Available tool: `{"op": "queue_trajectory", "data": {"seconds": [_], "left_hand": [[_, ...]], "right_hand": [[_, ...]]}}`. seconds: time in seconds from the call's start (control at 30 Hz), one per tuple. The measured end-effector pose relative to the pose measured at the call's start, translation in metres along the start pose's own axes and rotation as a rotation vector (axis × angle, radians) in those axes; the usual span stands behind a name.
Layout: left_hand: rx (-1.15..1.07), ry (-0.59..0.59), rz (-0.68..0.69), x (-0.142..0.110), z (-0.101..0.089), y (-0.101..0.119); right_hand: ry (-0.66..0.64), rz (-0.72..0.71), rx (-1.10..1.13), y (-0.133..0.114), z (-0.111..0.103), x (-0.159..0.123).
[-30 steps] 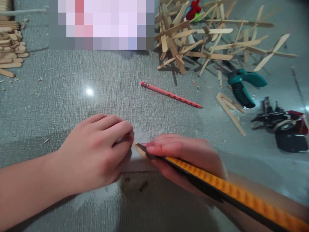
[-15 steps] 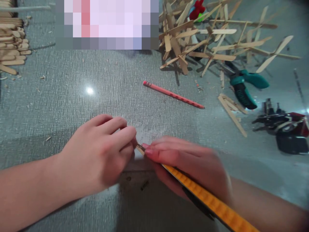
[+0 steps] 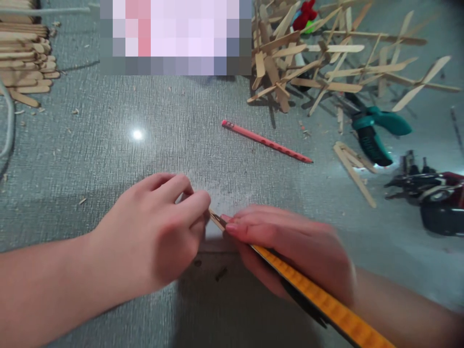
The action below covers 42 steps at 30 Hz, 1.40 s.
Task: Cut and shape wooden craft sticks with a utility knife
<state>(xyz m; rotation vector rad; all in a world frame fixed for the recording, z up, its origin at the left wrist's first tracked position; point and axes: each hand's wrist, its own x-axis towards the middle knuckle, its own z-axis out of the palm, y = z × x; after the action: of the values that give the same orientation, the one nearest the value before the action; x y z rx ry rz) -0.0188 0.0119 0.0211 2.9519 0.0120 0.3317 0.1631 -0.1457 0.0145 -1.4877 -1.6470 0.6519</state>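
Observation:
My left hand [image 3: 155,232] rests on the grey mat with its fingers curled and pinched on one end of a thin wooden stick [image 3: 216,221]. My right hand [image 3: 290,251] grips an orange and black utility knife [image 3: 326,304], index finger stretched along its top. The knife's tip lies on the stick, right beside my left fingertips. Most of the stick is hidden under the two hands.
A pink pencil [image 3: 266,141] lies beyond the hands. A heap of glued craft-stick pieces [image 3: 326,58] fills the far right, with teal-handled pliers [image 3: 377,133], loose sticks [image 3: 353,169] and a dark red and black tool [image 3: 435,193]. Stacked craft sticks [image 3: 25,63] sit at far left.
The knife handle has swung lower and towards me, and its tip has stayed at the stick. Both hands sit slightly further right in the picture as the view shifted.

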Motion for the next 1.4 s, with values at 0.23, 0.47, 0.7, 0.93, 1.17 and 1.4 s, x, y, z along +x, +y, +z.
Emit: {"op": "queue_trajectory", "data": {"seconds": [0.23,0.47,0.7,0.93,1.17,1.4], "left_hand": [[0.000,0.024,-0.064,-0.001,0.004,0.002],[0.002,-0.009,-0.045,0.001,0.001,0.002],[-0.012,0.006,-0.086,0.002,0.007,0.004],[-0.006,0.046,-0.102,0.000,0.011,0.006],[-0.005,0.040,-0.096,0.001,0.009,0.007],[0.015,0.000,-0.052,0.000,0.000,0.005]], "right_hand": [[0.033,-0.075,-0.064,0.003,0.000,-0.003],[0.074,-0.095,-0.064,0.006,-0.004,0.002],[0.029,-0.071,-0.037,0.005,-0.003,0.004],[0.027,-0.056,-0.035,0.007,-0.002,0.004],[0.042,-0.032,-0.060,0.001,0.003,0.000],[0.005,0.008,-0.036,-0.008,0.000,-0.001]]}}
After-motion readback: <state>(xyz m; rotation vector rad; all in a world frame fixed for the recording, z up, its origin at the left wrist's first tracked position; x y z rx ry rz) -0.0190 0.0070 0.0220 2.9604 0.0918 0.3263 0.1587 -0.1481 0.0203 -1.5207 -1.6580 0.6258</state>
